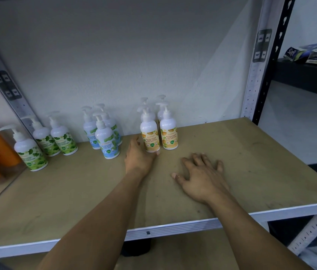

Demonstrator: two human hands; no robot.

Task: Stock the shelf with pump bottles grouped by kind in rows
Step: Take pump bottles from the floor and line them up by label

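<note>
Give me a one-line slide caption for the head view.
Left hand holds a yellow-label bottle on the shelf, next to blue-label bottles and green-label bottles; right hand rests flat.

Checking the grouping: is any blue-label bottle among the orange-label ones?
No, the blue-label bottles stand in their own cluster left of the orange-label bottles.

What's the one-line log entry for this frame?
left hand: grips front-left orange-label bottle | right hand: flat on shelf board | shelved: green-label bottles, blue-label bottles, each kind grouped

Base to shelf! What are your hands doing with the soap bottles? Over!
Left hand touching front-left orange bottle, grip unclear. Right hand flat on shelf. Nothing blocking.
</note>
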